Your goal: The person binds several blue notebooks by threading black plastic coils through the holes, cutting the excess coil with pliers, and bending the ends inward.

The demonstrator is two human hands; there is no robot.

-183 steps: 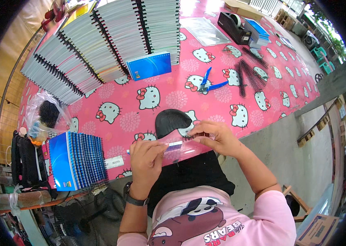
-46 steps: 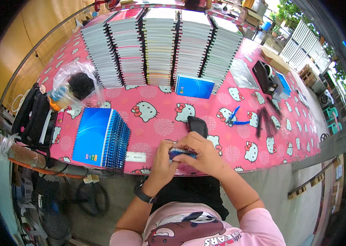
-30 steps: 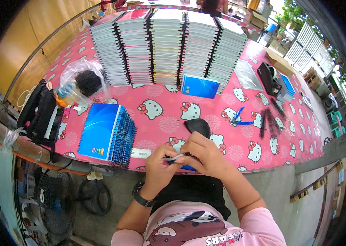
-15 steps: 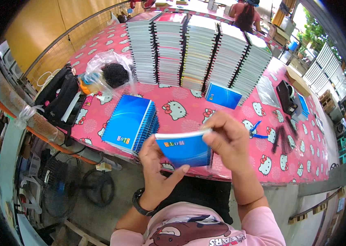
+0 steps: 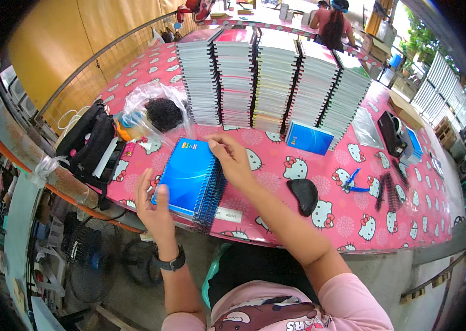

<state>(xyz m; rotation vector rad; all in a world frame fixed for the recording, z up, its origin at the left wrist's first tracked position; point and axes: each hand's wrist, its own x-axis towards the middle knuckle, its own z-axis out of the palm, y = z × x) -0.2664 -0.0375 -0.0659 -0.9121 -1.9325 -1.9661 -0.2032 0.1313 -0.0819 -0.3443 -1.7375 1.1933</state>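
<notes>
A small blue spiral notebook (image 5: 186,175) lies on top of a low stack of similar notebooks, their black coils (image 5: 212,193) along the right side. My right hand (image 5: 234,161) pinches the far right corner of this top notebook, thumb on the cover. Beside the stack's left edge is my left hand (image 5: 154,207), fingers apart, its thumb over the near left part of the cover. It grips nothing. A white label strip (image 5: 229,214) shows on the table just right of the stack.
Tall stacks of spiral-bound books (image 5: 271,83) stand at the back, with another blue notebook (image 5: 309,138) before them. To the right are a black curved object (image 5: 303,196), blue-handled pliers (image 5: 354,182) and loose black coils (image 5: 392,193). A black bag (image 5: 89,140) sits left.
Both hands have moved left with the notebook, which now rests turned around on the stack. My left hand has let go. The black curved object and white label have come into view.
</notes>
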